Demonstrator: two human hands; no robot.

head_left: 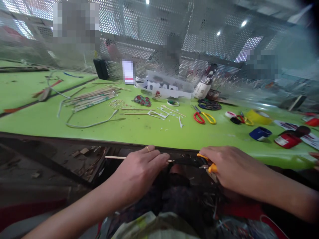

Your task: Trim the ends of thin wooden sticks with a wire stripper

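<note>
My left hand (142, 169) is closed around a thin wooden stick (115, 157) just below the table's front edge. The stick pokes out on both sides of the fingers, and its right end points toward my right hand (226, 166). That hand is wrapped round orange-handled pliers (212, 168), whose dark jaws are hard to make out against the shadow and reach toward the stick's tip. Whether the jaws touch the stick, I cannot tell. On the green table (139, 134) ahead lie white paper scraps (159, 115) and red-and-yellow-handled scissors (203, 117).
A bundle of sticks (94, 98) and a white cable (87, 126) lie at left. Blue tape (260, 133), yellow tape (259, 117) and a red roll (287, 139) are at right. A white bottle (202, 89) stands behind, before a clear screen. Another person's fingers (316, 156) show at the right edge.
</note>
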